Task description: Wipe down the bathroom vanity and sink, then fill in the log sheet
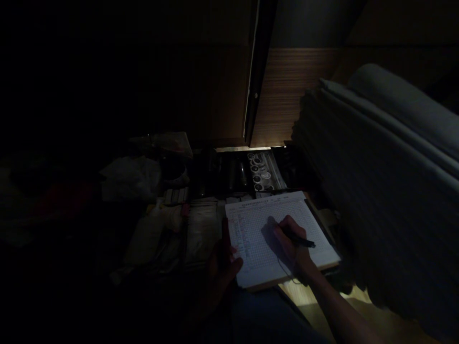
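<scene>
A pad of printed grid paper (258,274) lies tilted before me, with a brownish edge under its sheets. Small marks, some reddish, run down the left columns. My right hand (294,243) is closed around a dark pen (303,240), its lower side resting on the sheet and casting a shadow. At the pad's lower left corner, my left hand (223,273) grips the edge with the thumb on top; its other fingers are lost in the dark. A dark red object (225,236) stands along the pad's left edge by that hand, its kind unclear.
Beyond the pad sits a clear-topped pack of round items (260,171). Bundled packets (202,229) and a crumpled pale bag (131,177) lie to the left. A tall stack of folded grey fabric (380,157) rises at right. Wood-grain panels (287,91) stand behind; most surroundings are very dark.
</scene>
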Available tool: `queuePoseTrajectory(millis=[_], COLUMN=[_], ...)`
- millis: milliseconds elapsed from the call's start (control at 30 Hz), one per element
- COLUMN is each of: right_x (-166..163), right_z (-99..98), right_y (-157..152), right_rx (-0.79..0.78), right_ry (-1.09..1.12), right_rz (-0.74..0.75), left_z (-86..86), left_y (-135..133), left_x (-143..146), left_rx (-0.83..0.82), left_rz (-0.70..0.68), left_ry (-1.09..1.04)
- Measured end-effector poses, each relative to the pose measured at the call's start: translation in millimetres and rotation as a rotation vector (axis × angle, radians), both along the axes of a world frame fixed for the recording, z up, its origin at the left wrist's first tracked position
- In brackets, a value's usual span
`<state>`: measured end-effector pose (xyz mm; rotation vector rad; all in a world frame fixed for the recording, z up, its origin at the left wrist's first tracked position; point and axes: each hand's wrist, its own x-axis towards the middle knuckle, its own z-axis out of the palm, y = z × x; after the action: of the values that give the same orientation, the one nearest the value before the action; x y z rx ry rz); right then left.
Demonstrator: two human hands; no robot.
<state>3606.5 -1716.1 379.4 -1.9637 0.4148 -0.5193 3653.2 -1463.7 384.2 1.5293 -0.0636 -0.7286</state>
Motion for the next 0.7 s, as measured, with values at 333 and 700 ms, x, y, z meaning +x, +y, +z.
queuePoseTrajectory(millis=[333,700], right_x=[1.1,3.4], right_z=[0.6,7.5], right_y=[1.5,6.8], right_rx=[-0.075,-0.045], right_ry=[-0.020,-0.015], right_rz=[0.104,0.071], left_z=[4.3,0.5], left_y=[0.5,-1.0], left_x=[-0.7,-0.3], left_rx=[0.045,0.017], left_rz=[-0.001,0.033], left_ry=[-0.023,-0.035])
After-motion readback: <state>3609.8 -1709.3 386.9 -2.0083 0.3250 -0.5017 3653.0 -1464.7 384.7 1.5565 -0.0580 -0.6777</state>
